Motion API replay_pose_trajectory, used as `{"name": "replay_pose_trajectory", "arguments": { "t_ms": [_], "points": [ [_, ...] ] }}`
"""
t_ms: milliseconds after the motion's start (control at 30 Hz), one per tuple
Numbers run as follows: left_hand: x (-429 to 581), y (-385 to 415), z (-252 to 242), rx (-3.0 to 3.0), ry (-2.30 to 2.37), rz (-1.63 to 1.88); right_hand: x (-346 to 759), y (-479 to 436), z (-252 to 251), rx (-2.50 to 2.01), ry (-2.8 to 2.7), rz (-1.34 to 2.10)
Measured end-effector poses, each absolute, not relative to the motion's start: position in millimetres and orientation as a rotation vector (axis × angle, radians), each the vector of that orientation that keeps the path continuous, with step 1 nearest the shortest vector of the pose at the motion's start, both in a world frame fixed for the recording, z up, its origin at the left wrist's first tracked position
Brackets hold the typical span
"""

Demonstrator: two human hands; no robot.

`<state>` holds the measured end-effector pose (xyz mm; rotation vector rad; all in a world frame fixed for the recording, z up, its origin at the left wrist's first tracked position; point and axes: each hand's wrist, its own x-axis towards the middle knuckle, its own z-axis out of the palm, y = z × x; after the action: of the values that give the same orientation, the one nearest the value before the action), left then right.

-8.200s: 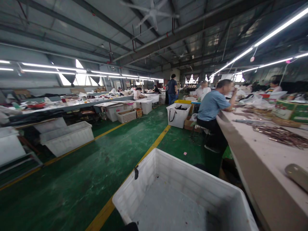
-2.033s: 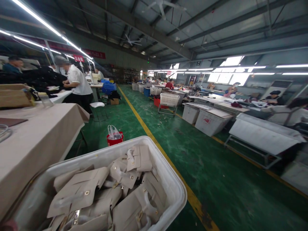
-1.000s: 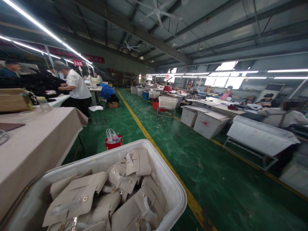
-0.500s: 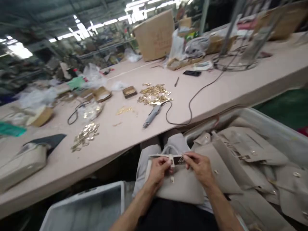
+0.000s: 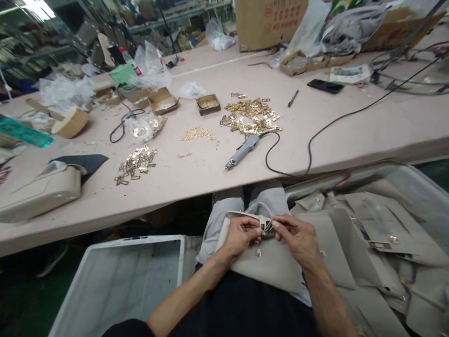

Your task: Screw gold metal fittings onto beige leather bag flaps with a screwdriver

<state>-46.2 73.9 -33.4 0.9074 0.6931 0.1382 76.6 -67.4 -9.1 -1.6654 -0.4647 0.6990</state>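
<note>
I work a beige bag (image 5: 271, 271) on my lap (image 5: 221, 216) before the bench (image 5: 182, 180), apparently seating a metal fitting (image 5: 268, 227) at its upper edge. My left grip (image 5: 242, 235) pinches the bag and my right grip (image 5: 298, 236) the fitting, forearms converging; the next move, I judge, calls for squaring metal to edge, held steady

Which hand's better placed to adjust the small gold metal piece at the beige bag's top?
Right hand, I'd judge: it appears to pinch the small gold metal piece, while the left hand holds the smooth beige bag near its top edge.
</note>
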Motion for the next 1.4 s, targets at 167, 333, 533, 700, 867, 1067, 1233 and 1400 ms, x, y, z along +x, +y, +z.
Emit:
{"name": "replay_pose_trajectory", "arguments": {
  "t_ms": [167,333,533,700,867,1067,1233,1400],
  "points": [
    [-43.8,81.0,-33.4,0.891,0.663,0.134,75.0,-55.1,-6.0,-1.679,-0.507,0.745],
    [-45.1,87.3,-31.5,0.857,0.607,0.127,69.0,-45.6,-7.8,-1.704,-0.486,0.725],
    [-44.2,92.7,-30.2,0.92,0.636,0.119,66.4,-44.7,-7.6,-1.729,-0.509,0.711],
    [-44.7,93.7,-35.0,0.93,0.641,0.105,74.1,-45.0,-2.7,-1.773,-0.485,0.596],
    [-46.3,94.7,-37.5,0.92,0.659,0.094,74.7,-32.2,1.3,-1.79,-0.681,0.62],
    [-50.1,97.3,-34.9,0.902,0.653,0.085,69.3,-26.7,7.1,-1.855,-0.913,0.608],
    [-52.1,97.6,-36.7,0.884,0.641,0.04,67.0,-37.0,13.4,-1.962,-1.034,0.678],
    [-47.8,97.8,-39.1,0.857,0.683,0.052,66.6,-47.6,14.8,-1.984,-0.974,0.598]
  ]
}}
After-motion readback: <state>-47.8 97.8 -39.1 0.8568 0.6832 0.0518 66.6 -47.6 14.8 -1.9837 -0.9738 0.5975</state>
